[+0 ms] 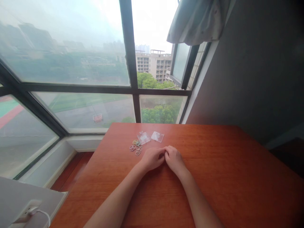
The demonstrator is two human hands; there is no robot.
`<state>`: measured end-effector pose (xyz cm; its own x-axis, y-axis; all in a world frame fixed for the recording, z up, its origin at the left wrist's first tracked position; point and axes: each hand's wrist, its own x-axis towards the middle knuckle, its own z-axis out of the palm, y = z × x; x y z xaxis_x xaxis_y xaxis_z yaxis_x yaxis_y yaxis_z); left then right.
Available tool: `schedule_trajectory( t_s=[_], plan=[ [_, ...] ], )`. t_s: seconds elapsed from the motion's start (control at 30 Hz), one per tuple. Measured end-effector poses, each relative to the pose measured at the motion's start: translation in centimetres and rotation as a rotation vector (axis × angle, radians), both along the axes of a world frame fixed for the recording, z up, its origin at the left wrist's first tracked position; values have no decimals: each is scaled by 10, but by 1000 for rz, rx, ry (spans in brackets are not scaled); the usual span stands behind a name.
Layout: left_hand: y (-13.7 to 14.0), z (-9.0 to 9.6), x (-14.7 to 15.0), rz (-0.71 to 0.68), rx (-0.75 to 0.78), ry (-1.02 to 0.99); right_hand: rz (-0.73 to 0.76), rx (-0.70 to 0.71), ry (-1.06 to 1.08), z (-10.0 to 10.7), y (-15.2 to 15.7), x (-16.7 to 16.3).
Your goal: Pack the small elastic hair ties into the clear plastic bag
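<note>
My left hand [154, 157] and my right hand [174, 158] meet over the middle of the wooden table [220, 171]. Their fingers are curled in and pressed together at the tips, both closed; whatever they may hold is hidden. Just left of my left hand lies a loose cluster of small hair ties [136, 146] in yellow, green, pink and pale tones. Beyond the hands, a clear plastic packet [144, 137] lies beside the hair ties. Right of it is another clear, flat, square plastic piece [157, 136]. Neither hand touches these things.
Large windows [83, 90] with dark frames stand behind the table, one pane swung outward at the right. A pale curtain [199, 23] hangs at the top. A grey wall [256, 69] rises on the right. At lower left, a white cable [44, 213] is plugged into a socket.
</note>
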<state>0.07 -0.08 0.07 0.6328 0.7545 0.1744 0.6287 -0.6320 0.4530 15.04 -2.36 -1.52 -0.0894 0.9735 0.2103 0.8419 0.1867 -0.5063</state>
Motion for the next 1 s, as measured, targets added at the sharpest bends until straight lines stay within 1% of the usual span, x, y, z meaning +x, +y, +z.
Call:
schedule_trajectory(
  t_s=[0.7,1.0],
  plan=[
    [1,-3,-1,-9,10,-10,-2,-7,-7,-1,0,0],
    [2,-6,-1,-19,34,-13,-3,-22,-45,0,0,-1]
  ],
)
